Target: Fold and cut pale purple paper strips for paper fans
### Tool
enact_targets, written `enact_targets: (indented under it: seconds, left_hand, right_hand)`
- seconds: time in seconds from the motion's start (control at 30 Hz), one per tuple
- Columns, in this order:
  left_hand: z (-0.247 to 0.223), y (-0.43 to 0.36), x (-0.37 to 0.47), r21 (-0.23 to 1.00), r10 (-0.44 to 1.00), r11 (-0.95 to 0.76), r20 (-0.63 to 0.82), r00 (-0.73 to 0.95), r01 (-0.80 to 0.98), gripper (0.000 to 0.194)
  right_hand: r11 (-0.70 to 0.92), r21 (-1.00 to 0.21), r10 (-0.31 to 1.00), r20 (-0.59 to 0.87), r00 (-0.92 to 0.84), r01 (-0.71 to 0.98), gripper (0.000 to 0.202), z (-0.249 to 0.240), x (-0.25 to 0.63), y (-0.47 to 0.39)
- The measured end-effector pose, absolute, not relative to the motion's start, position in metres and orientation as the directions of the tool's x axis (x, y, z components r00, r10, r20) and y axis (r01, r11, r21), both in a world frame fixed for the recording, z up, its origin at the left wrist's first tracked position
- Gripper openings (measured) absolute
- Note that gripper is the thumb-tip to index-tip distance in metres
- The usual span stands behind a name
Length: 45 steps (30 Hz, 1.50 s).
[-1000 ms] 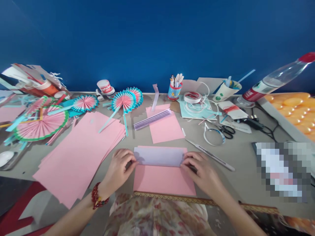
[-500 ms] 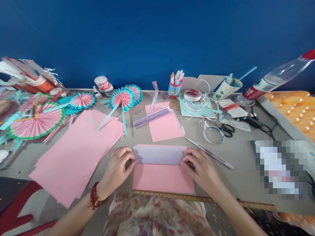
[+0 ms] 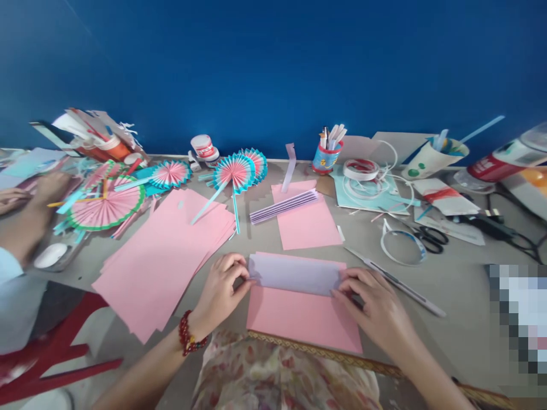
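Note:
A pink sheet (image 3: 301,319) lies at the table's front edge, with a lavender paper band (image 3: 294,274) across its upper half. I cannot tell whether the band is a folded flap or a separate piece. My left hand (image 3: 228,285) pinches the band's left end between thumb and fingers. At the right end, my right hand (image 3: 367,293) grips the band the same way, fingertips on the lower corner. Just above lies a pleated lavender strip (image 3: 284,206) on another pink sheet (image 3: 310,228). A craft knife (image 3: 397,283) rests to the right of my right hand.
Pink sheets (image 3: 166,262) are stacked at left, beside paper fans (image 3: 234,173). Behind stand glue jars (image 3: 203,148), a pen cup (image 3: 327,155) and a tilted paper cup (image 3: 431,159). Scissors (image 3: 433,238) and a tape roll (image 3: 361,169) lie right. A co-worker's hand (image 3: 49,188) shows far left.
The view has turned left, so everything sits further right in the picture. A co-worker's hands and sleeve have come into view at left. Both my hands keep their hold on the band.

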State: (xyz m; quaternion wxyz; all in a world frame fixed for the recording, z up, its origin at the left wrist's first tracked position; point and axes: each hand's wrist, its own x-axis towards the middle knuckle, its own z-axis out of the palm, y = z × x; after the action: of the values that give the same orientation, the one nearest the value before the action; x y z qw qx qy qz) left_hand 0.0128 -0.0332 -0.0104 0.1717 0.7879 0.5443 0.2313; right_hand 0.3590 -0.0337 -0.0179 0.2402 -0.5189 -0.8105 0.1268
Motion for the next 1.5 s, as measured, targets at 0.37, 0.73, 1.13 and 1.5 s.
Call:
enact_targets:
  seconds: [0.37,0.73,1.13,1.5]
  left_hand:
    - [-0.009,-0.034,0.014,0.515,0.945,-0.328,0.163,0.285,0.792,0.008]
    - [-0.006,-0.032,0.012,0.483,0.938,-0.345,0.145,0.316,0.805,0.010]
    - [-0.001,-0.030,0.014,0.471,0.936,-0.343,0.107,0.334,0.813,0.012]
    - [0.003,-0.029,0.014,0.424,0.940,-0.329,0.060,0.336,0.844,0.011]
  right_hand:
    - [0.440,-0.422,0.896,0.266,-0.356,0.792,0.024,-0.015,0.358,-0.032]
    - [0.438,-0.409,0.899,0.210,-0.384,0.801,0.021,-0.009,0.356,-0.029]
    - [0.445,-0.393,0.895,0.192,-0.402,0.805,0.024,-0.007,0.356,-0.028]
    - [0.447,-0.396,0.894,0.174,-0.412,0.802,0.021,-0.006,0.356,-0.028]
